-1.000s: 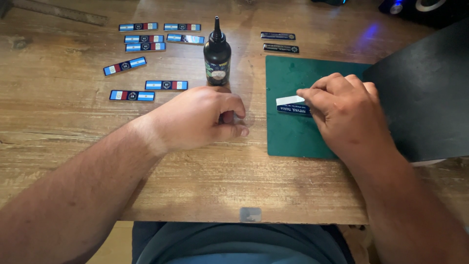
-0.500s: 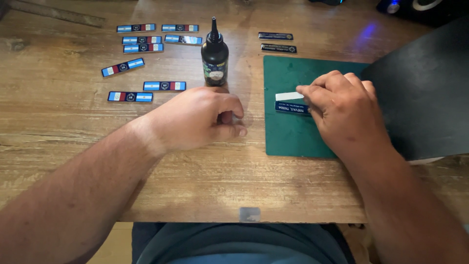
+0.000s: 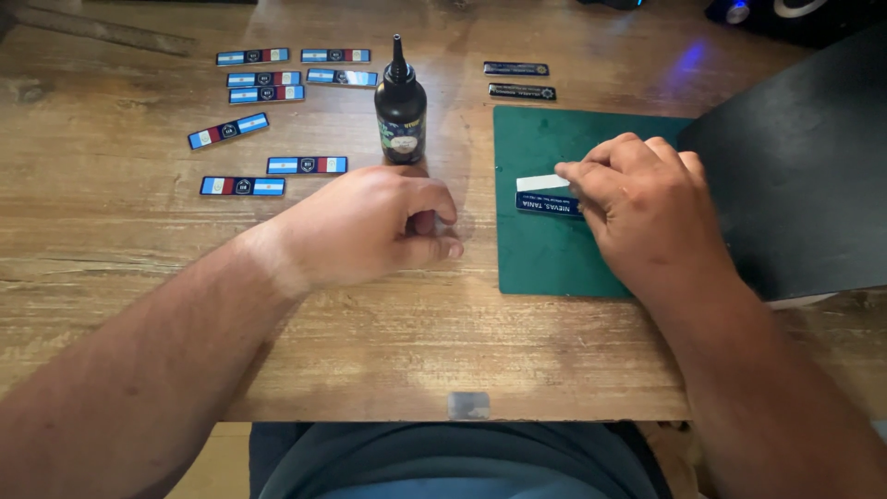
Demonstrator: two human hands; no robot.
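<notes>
My right hand rests on a green cutting mat and pinches a small white strip at its left end. Just below the strip lies a dark blue name plate, partly under my fingers. My left hand lies on the wooden table left of the mat, its fingers curled into a loose fist; nothing shows in it. A black squeeze bottle with a pointed nozzle stands upright just beyond my left hand.
Several flat striped blue, white and red badges lie scattered at the far left. Two dark plates lie beyond the mat. A black board overlaps the mat's right side. A ruler lies at the far left edge.
Nothing has clearly moved; both hands keep the same positions, and only the camera view has shifted slightly.
</notes>
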